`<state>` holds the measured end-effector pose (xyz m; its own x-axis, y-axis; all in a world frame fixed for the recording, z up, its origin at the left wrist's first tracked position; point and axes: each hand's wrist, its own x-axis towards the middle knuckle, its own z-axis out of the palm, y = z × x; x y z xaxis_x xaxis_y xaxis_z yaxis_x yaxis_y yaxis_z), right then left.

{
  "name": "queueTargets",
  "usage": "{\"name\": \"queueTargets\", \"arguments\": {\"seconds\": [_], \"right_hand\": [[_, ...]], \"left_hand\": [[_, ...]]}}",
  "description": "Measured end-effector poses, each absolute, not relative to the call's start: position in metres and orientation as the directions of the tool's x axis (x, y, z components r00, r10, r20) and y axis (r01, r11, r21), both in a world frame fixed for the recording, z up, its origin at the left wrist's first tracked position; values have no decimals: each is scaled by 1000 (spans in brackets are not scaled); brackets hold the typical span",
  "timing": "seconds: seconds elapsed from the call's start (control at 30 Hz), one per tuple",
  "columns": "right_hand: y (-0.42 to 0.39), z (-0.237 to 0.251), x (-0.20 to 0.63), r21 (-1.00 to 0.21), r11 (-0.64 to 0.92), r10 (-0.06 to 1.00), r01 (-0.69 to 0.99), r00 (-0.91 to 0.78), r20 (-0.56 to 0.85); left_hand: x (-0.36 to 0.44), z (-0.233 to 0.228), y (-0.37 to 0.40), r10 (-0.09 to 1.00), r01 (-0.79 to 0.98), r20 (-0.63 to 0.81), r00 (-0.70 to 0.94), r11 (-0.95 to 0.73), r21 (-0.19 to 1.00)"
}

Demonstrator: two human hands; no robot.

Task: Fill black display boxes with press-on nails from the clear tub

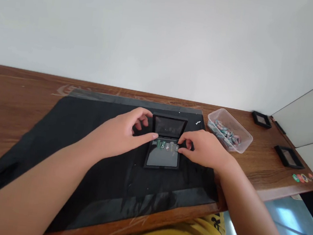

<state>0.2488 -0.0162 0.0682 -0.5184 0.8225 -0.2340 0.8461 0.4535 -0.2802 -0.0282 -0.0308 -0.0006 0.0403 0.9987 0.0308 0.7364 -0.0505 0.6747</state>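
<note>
Wooden desk running along a plain white wall. Black mat spread over the middle of the desk, front edge close to the desk's front edge. Clear plastic tub of small multicoloured pieces just off the mat's back right corner. Two closed black frame boxes near the desk's right edge, a few loose coloured pieces at the front right corner. Open black frame box right of the mat's centre, lid upright, base flat. Left hand at the box's left side, fingers loosely curled, thumb tip at the hinge line, not clearly gripping. Right hand at the box's right side, fingertips pinched together at the hinge. Row of small press-on nails, green and pale, along the back edge of the base, between both hands.
</note>
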Motion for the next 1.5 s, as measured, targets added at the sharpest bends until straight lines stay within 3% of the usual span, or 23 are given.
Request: {"name": "queueTargets", "arguments": {"seconds": [0.17, 0.3, 0.63, 1.2, 1.5], "right_hand": [[-13, 64, 245, -335, 443, 816, 832, -529, -233], [-15, 64, 243, -313, 430, 829, 847, -508, -234], [-17, 66, 244, -312, 414, 844, 855, -489, -221], [-12, 66, 248, -391, 476, 759, 788, -593, -269], [-18, 63, 238, -270, 488, 785, 830, -552, -281]], "left_hand": [[-22, -10, -26, 992, 701, 39, 122, -114, 704], [-17, -9, -23, 980, 659, 51, 190, -166, 734], [-14, -4, -22, 985, 680, 89, 150, -168, 713], [-15, -1, -23, 987, 702, 72, 142, -151, 696], [-10, 1, -23, 986, 723, 93, 138, -165, 671]]}}
